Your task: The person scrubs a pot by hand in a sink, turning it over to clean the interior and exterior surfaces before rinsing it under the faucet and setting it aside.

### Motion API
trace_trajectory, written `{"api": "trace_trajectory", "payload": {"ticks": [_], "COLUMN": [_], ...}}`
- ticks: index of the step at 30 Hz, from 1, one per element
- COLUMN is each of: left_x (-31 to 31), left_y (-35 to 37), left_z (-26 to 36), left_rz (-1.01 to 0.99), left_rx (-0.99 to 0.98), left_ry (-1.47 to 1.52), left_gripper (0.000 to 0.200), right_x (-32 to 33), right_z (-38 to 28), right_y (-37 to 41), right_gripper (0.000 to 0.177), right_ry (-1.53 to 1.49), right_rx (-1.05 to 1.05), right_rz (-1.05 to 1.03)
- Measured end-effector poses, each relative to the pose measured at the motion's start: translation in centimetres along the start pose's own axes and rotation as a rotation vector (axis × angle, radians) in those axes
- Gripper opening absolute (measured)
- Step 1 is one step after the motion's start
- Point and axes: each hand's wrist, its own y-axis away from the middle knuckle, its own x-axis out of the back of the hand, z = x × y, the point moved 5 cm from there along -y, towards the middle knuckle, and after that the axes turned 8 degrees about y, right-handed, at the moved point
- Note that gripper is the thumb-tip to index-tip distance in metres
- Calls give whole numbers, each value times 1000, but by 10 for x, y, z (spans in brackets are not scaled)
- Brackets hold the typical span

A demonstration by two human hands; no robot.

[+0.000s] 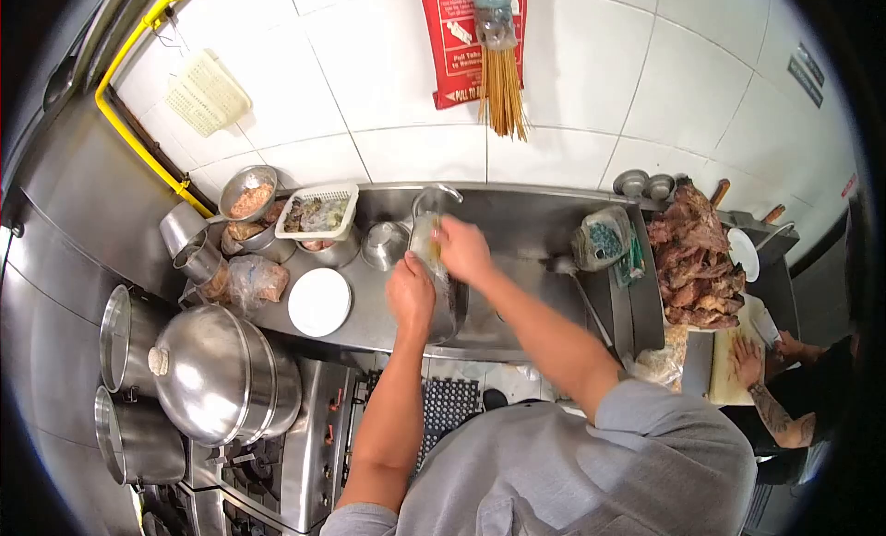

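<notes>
Over the left part of the sink (517, 301), below the curved faucet (437, 196), my two hands are close together. My left hand (411, 296) is closed around the lower end of a pale, shiny thing (425, 250), too blurred to name. My right hand (464, 252) is closed against its upper part, smeared by motion. Something yellowish-green shows by the right fingers; I cannot make out what it is. A metal bowl (384, 246) sits just left of the hands, and a stack of white plates (319, 302) lies farther left on the steel counter.
A white basket of food (317, 211), a metal bowl of chopped food (248, 193) and large steel pots (208, 375) crowd the left. At right are a heap of cooked meat (694, 259) and a co-worker's hand (748, 361) on a cutting board (727, 375).
</notes>
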Motion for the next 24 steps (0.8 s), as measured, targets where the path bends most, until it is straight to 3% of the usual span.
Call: {"api": "trace_trajectory", "payload": {"ticks": [4,7,11,13,17,21,23,24], "left_x": [-23,-25,-15,-9,-4,-3,-3,-3], "left_y": [9,18,2,3,-4,-7,-5,-6], "left_z": [11,11,4,1,-2,-7,-4,-3], "left_rz": [-43,-55,-61,-54,-17,-63,-49,-47], "left_rx": [-3,-13,-37,-54,-86,-97,-91,-90], "left_ry": [49,46,32,14,56,46,42,35], "left_gripper": [50,51,52,52,53,55,55,55], "right_x": [29,29,21,24,48,38,36,35], "right_z": [8,19,8,24,98,116,86,65], "right_y": [1,-34,10,-7,-35,-35,-26,-19], "right_gripper": [24,23,28,31,33,26,20,18], "right_ry": [130,54,-40,-85,-179,-361,-492,-436], "right_rx": [98,-3,124,64,-199,-228,-72,88], "right_rz": [20,37,124,-5,96,210,411,358]}}
